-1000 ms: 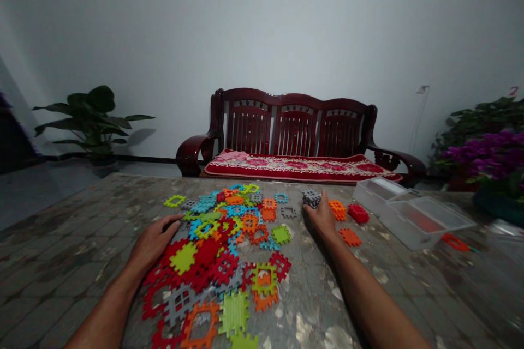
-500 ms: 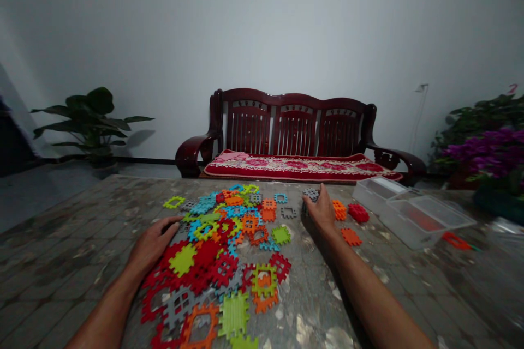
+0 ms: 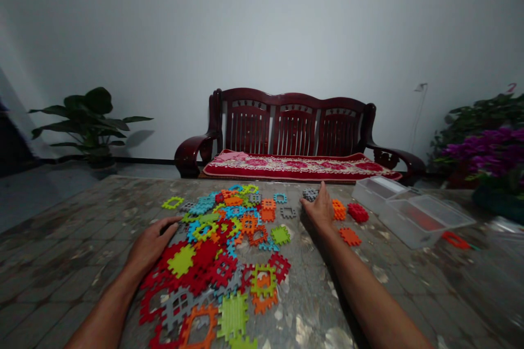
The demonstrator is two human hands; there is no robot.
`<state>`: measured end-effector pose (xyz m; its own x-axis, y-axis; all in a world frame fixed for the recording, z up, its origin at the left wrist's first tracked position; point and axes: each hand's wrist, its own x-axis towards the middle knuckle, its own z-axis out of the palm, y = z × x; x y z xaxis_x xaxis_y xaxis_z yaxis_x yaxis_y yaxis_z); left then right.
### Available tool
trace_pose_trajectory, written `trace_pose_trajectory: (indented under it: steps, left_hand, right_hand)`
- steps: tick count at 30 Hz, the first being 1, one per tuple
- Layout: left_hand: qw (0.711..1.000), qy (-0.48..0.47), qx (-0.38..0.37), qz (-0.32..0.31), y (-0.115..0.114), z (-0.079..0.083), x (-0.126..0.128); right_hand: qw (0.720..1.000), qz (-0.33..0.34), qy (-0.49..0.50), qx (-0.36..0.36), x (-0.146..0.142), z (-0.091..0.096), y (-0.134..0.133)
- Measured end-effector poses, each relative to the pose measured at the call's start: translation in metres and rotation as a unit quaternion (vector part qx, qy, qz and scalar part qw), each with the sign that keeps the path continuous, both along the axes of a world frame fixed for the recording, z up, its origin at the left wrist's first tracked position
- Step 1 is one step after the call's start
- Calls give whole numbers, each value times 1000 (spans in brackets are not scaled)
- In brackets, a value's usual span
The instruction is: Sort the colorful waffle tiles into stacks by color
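Note:
A heap of flat, notched plastic building tiles [image 3: 207, 253] in red, grey, orange, green and blue covers the middle of the table. My left hand [image 3: 151, 242] rests at the heap's left edge, thumb and fingers apart, holding nothing visible. Farther off, my right hand [image 3: 321, 211] is beside a small grey tile stack [image 3: 310, 194], thumb and fingers spread; whether they touch it is hard to see. Just right of that hand stand an orange tile stack [image 3: 338, 209] and a red tile stack [image 3: 358, 212]. A loose orange tile [image 3: 350, 236] lies nearer me.
Clear plastic boxes [image 3: 405, 232] stand at the table's right, with an orange item [image 3: 455, 240] beside them. Clear plastic wrapping [image 3: 505, 262] lies at the far right. Behind the table [image 3: 69, 229] is a wooden bench [image 3: 282, 106]; potted plants [image 3: 92, 120] flank it.
My right thumb has shifted slightly down and away from the grey stack, leaving more of it showing. My left hand stays at the heap's edge.

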<state>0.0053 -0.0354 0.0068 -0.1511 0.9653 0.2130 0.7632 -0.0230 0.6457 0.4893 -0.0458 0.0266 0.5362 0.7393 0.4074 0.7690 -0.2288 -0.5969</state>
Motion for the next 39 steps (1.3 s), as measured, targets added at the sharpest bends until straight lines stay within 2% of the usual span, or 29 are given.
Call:
trace_pose_trajectory:
  steps: [6, 10, 17, 21, 24, 27, 30, 32, 35, 39]
  left_hand:
    - [1000, -6, 10, -7, 3, -4, -2]
    - [1000, -9, 11, -6, 2, -3, -1]
    - [1000, -2, 5, -1, 0, 1, 0]
    - [1000, -4, 3, 0, 0, 2, 0]
    - [1000, -6, 10, -1, 1, -1, -1]
    - [1000, 0, 13, 0, 2, -4, -3]
    - [1000, 8, 14, -1, 3, -5, -4]
    - [1000, 11, 13, -6, 3, -5, -4]
    - [1000, 14, 4, -7, 4, -4, -4]
    - [1000, 15, 0, -4, 5, -6, -5]
  right_hand:
    - [999, -23, -24, -31, -1, -2, 3]
    - [998, -29, -41, -26, 0, -5, 6]
    - [1000, -8, -25, 5, 3, -12, 6]
    - [1000, 15, 13, -9, 1, -11, 1]
    - [999, 37, 21, -18, 15, -4, -2]
    - [992, 120, -20, -20, 51, 12, -2]
    - [963, 240, -106, -67, 88, 35, 3]
    - [936, 288, -157, -127, 99, 51, 8]
    - [890, 331, -222, -221, 93, 67, 16]
    - [842, 357, -283, -289, 71, 77, 27]
